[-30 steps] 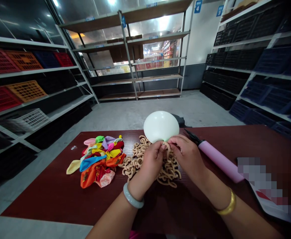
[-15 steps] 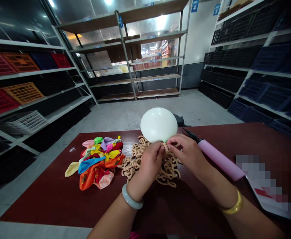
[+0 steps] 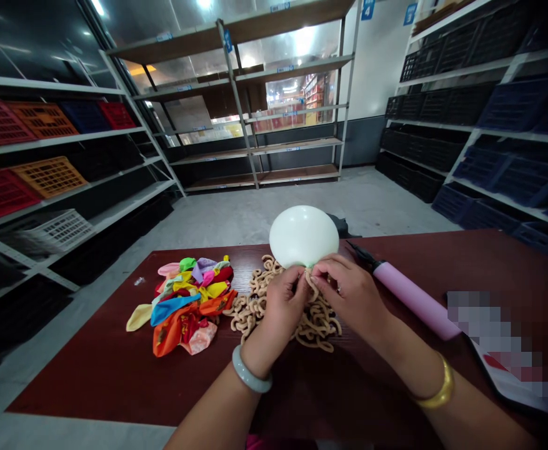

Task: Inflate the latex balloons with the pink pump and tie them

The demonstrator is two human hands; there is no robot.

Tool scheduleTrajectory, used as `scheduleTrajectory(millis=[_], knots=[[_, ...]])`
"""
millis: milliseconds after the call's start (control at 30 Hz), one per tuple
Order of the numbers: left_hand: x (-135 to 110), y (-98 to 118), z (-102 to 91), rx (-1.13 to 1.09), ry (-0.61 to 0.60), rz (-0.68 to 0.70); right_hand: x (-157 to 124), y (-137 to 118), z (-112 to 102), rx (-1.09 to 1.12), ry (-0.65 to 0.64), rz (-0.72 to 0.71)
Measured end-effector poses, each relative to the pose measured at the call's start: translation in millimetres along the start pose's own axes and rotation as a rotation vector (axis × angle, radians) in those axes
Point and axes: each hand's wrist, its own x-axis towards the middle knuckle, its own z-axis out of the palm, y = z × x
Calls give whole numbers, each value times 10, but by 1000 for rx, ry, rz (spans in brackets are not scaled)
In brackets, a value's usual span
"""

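A white inflated balloon (image 3: 303,236) stands above the table, its neck pointing down toward me. My left hand (image 3: 287,301) is closed in a pinch at the neck from the left. From the right, my right hand (image 3: 348,290) pinches at the same spot, thumb and forefinger together. Between the fingertips a short tan cord (image 3: 310,285) shows at the balloon's neck; the fingers partly hide how it sits there. Under and around both hands lies a heap of curled tan cords (image 3: 318,328). Left of it is a pile of colourful uninflated balloons (image 3: 175,309).
A pink balloon pump (image 3: 414,297) with a black nozzle lies on the dark red table (image 3: 95,369), right of my hands. A blurred-out flat device (image 3: 503,369) rests near the right edge. Shelves with crates (image 3: 49,177) flank both sides; a metal rack (image 3: 297,150) stands behind.
The balloon and both hands appear slightly further right, along with a small shift of the whole view. My right fingers have curled closer in at the neck, where more of the tan cord shows.
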Motion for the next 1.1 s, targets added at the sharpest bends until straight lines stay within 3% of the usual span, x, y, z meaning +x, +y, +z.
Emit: scheduleTrajectory(millis=[300, 467, 600, 733, 967, 1100], knots=[[-70, 25, 34, -124, 71, 1, -32, -14, 66, 72, 67, -110], [-80, -8, 20, -66, 64, 90, -24, 9, 20, 199, 60, 54], [-71, -75, 23, 66, 71, 173, 2, 15, -14, 280, 4, 70], [-63, -139, 55, 123, 124, 202, 9, -13, 24, 374, 78, 99], [-50, -132, 93, 19, 102, 84, 12, 33, 141, 530, 216, 268], [-38, -119, 91, 136, 82, 97, 2, 111, 198, 625, 244, 414]])
